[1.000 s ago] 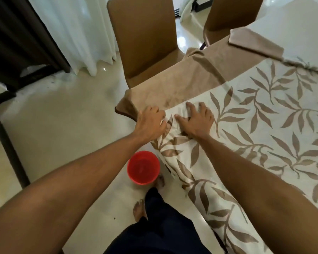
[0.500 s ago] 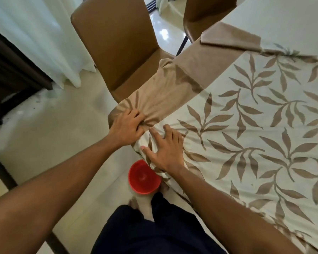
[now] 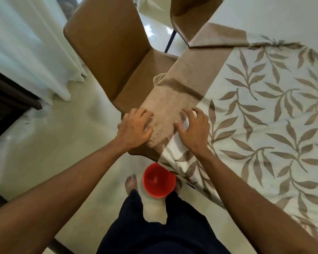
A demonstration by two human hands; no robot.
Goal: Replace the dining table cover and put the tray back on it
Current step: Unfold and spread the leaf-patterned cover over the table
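The cream leaf-patterned cloth cover [image 3: 264, 125] with a tan border lies over the bench corner. The left hand [image 3: 134, 130] grips the border edge; the right hand [image 3: 195, 129] presses it, fingers curled, pinching nothing visible.

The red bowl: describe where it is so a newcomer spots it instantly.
Start at the table corner where the leaf-print cover hangs down. Directly below, on the pale floor between the person's bare feet, sits the red bowl, the only bright red thing in view.

Glossy cream floor [image 3: 50, 143], brown chairs [image 3: 108, 48], white curtains [image 3: 26, 48].
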